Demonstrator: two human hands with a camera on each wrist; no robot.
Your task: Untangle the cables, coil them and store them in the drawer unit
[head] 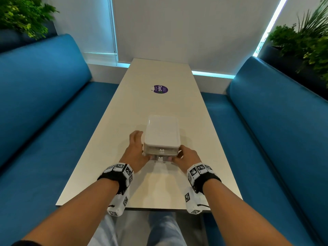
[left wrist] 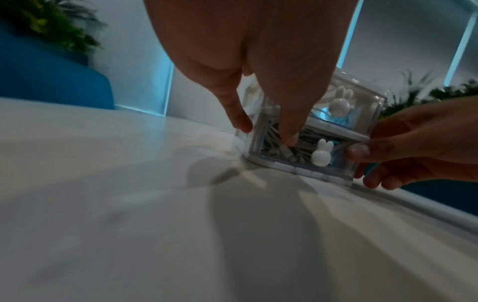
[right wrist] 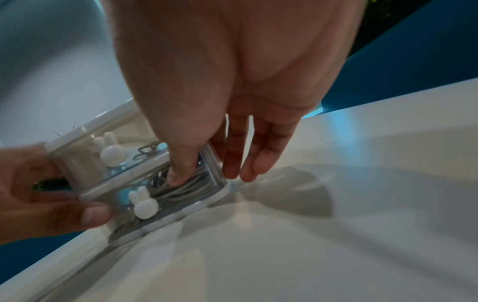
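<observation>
The left hand (head: 135, 151) has its thumb pressed on the clear front of the bottom drawer (left wrist: 297, 155), fingers lying fairly straight along the left side of the drawer unit (head: 161, 134); its grip is loose, flat against the box. The right hand (head: 186, 158) mirrors it, thumb on the drawer front and fingers extended down the right wall, also not clenched. Grey coiled cables (right wrist: 181, 191) lie inside that bottom drawer, behind a white rabbit-shaped knob (right wrist: 143, 203). A second rabbit knob (right wrist: 108, 151) marks the upper drawer. The unit stands on the pale surface (head: 159, 189), between blue benches (head: 44, 121).
</observation>
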